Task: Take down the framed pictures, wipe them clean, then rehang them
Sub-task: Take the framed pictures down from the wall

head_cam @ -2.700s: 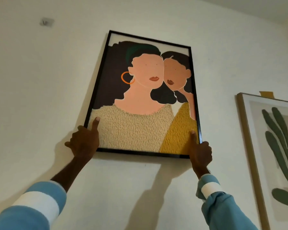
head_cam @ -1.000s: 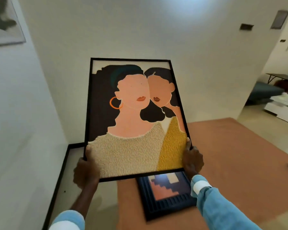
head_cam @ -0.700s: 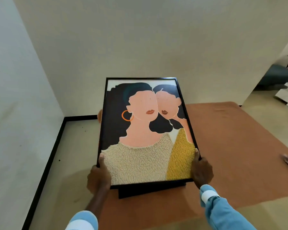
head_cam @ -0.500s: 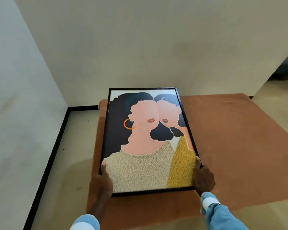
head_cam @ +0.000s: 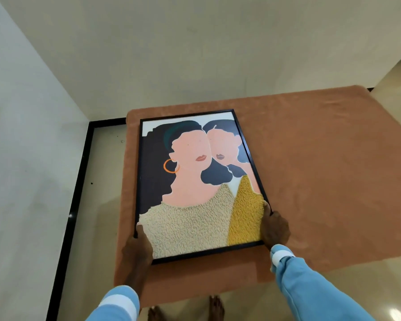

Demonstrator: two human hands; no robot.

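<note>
Framed picture (head_cam: 195, 186) is off the wall and down low now. Under three seconds ago it hung high, gripped at its bottom corners; a second ago it was carried upright; here it tips back almost flat over the terracotta rug (head_cam: 322, 170). Whether its far edge touches the pile, I cannot tell.

The left hand (head_cam: 137, 249) clasps the lower left corner, thumb on the front of the frame, fingers curled underneath. The right hand (head_cam: 274, 228) clamps the right edge just above the lower corner, thumb on the front too.

The look of it: a thin black frame around two peach faces pressed cheek to cheek, dark hair, an orange hoop earring, one nubbly cream top and one mustard.

Room to move: the picture sits over the rug's left part, its left side close to the rug's left edge. Wide bare rug lies to the right. A strip of pale floor (head_cam: 97, 205) and black skirting (head_cam: 79, 181) run along the left. The back wall (head_cam: 195, 54) stands just beyond the rug. Bare feet (head_cam: 214, 308) stand at the near edge.
</note>
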